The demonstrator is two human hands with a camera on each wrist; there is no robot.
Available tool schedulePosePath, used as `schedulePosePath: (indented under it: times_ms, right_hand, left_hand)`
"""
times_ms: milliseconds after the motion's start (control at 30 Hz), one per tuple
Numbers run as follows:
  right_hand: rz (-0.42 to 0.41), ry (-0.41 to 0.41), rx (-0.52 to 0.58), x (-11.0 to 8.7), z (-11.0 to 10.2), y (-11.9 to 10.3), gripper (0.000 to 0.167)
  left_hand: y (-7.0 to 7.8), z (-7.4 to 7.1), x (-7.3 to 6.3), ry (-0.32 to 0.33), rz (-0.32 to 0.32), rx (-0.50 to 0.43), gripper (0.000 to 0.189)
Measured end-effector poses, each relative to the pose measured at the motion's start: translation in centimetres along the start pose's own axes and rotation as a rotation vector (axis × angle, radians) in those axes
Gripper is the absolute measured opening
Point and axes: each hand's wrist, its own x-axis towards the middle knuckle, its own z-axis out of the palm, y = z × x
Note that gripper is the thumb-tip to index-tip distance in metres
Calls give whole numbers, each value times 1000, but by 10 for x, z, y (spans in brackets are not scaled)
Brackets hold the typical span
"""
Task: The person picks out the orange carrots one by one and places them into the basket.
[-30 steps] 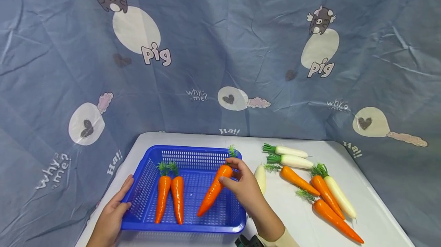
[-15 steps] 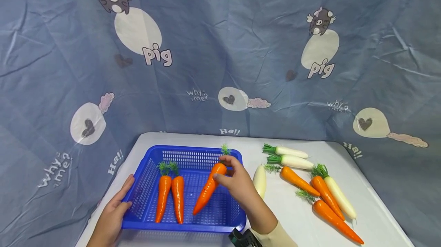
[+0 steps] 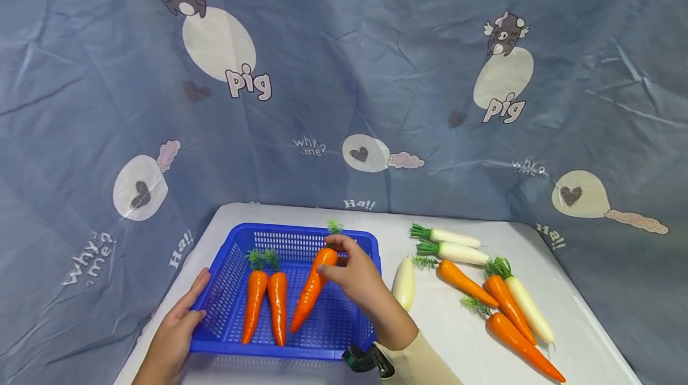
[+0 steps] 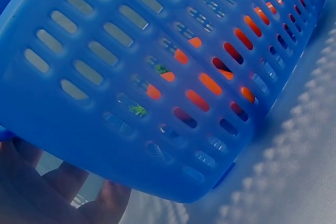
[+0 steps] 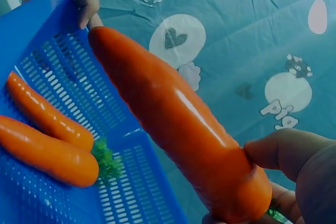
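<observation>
While my L hand (image 3: 174, 325) grips the L side rim of the blue basket (image 3: 269, 350), stock runs L to R. Basket: plastic, perforated walls, standing on the white table (image 3: 451, 337). Carrot no. 1 (image 3: 255, 307): orange, green top, lying in basket, tip toward me. Carrot no. 2 (image 3: 278, 307): same type, right beside no. 1, also in basket, tip toward me. Carrot no. 3 (image 3: 312, 293): in/over R half of basket, slanted, tip down-L; can't tell if tip touches basket floor. My R hand (image 3: 357, 271) pinches no. 3 at its thick end, thumb one side, fingers the other; hands well apart, carrots between. R wrist: dk. strap (image 3: 365, 358), beige sleeve (image 3: 421, 361). On table, outside basket: 1 pale veg. (image 3: 404, 283), just beside my R forearm, no green top visible; 2 white radishes (image 3: 455, 237), green tops, lying near each other; carrot no. 4 (image 3: 466, 282); carrot no. 5 (image 3: 509, 310), w/ a third radish (image 3: 529, 307) alongside; carrot no. 6 (image 3: 525, 346), nearest me of that group. Behind all: blue cloth (image 3: 295, 74), pig prints. Status, my est.: carrots approx. half dealt with, i.e. 2 in, 1 in hand & not yet let go, 3 left out; white/pale veg. all 4 on table, none seen in basket.
</observation>
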Motion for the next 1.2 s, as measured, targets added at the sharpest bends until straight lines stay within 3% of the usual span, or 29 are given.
schedulePosePath:
  times_ms: [267,767,1200]
  right_hand:
    - [0,-51,30,11,13,2,53]
    - [20,-73,6,11,15,6,51]
    - [44,-118,-38,12,15,7,58]
  left_hand:
    - [-1,-2,-1,-1,3,-5,67]
    - [2,-1,0,-15,-20,24,68]
    - [-1,-1,1,-26,41,43,67]
